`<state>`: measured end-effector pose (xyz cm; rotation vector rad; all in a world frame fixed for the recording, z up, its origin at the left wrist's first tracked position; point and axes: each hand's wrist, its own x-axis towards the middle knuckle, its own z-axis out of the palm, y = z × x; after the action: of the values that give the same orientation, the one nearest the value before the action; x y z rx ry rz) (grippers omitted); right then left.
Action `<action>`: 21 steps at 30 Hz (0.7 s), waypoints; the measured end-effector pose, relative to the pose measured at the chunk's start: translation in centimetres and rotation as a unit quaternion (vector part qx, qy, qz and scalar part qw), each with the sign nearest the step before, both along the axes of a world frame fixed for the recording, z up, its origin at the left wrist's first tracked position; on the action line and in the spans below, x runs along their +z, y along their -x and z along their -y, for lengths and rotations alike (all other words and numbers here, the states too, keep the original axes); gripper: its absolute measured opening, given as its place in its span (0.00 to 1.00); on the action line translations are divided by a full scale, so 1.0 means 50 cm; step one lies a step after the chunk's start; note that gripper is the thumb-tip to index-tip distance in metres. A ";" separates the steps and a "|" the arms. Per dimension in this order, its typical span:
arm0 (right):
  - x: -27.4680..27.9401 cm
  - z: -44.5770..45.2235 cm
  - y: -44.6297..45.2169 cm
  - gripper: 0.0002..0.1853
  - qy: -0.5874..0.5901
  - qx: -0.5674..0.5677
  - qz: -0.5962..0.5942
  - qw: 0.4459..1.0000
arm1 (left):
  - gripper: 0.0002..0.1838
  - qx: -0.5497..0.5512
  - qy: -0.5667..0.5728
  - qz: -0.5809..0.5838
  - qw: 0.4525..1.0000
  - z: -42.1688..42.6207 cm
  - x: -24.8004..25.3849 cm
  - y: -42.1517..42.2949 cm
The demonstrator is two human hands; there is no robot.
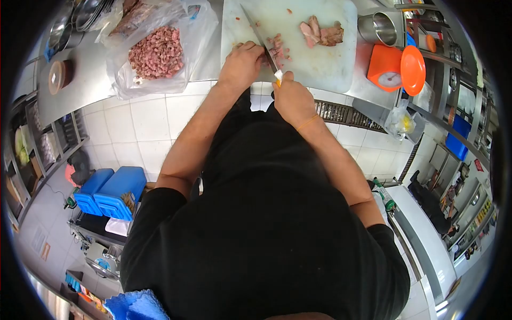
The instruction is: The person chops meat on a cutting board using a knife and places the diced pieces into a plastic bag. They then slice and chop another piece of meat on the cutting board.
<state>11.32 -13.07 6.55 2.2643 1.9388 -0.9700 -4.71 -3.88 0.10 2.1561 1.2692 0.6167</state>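
My right hand (294, 98) is wrapped round the handle of a kitchen knife (258, 33). Its long blade points away and to the left over the white cutting board (314, 66). My left hand (242, 65) rests at the board's near left edge, fingers curled close to the blade; whatever lies under them is hidden. Small pieces of chopped meat (278, 48) lie just right of the blade. Farther right on the board are larger slices of cooked meat (323, 33). To the left, a heap of diced meat (156, 53) sits in a clear plastic bag (198, 32).
An orange kitchen scale (380, 63) with an orange pan (413, 70) and a steel pot (380, 29) stand right of the board. A lidded tub (60, 77) sits at the steel counter's left end. Blue bins (121, 192) are at lower left.
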 end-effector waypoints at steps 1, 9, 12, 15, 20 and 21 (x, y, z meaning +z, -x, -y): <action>-0.015 -0.003 0.000 0.21 0.001 -0.010 -0.004 1.000 | 0.09 -0.001 -0.011 0.003 1.000 0.002 -0.001 0.000; -0.053 -0.062 -0.013 0.21 -0.042 -0.003 -0.049 0.998 | 0.09 -0.021 -0.022 0.003 1.000 0.010 0.000 0.004; -0.021 -0.049 -0.037 0.21 -0.036 -0.013 -0.044 0.998 | 0.10 0.002 0.019 0.046 0.999 0.014 0.010 0.009; 0.030 -0.015 -0.068 0.21 -0.018 -0.032 -0.020 0.999 | 0.12 0.032 0.023 0.045 0.998 0.009 0.018 0.020; 0.035 0.059 -0.158 0.21 -0.056 -0.080 -0.099 0.990 | 0.22 0.078 -0.104 0.047 0.990 -0.035 0.012 -0.001; 0.045 0.073 -0.164 0.22 -0.020 -0.119 -0.120 0.985 | 0.24 0.077 -0.144 0.037 0.986 -0.051 0.016 -0.014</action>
<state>19.53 -16.73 8.80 2.5529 1.8103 -1.2954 -3.99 -1.34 0.88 2.2499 1.3872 0.9888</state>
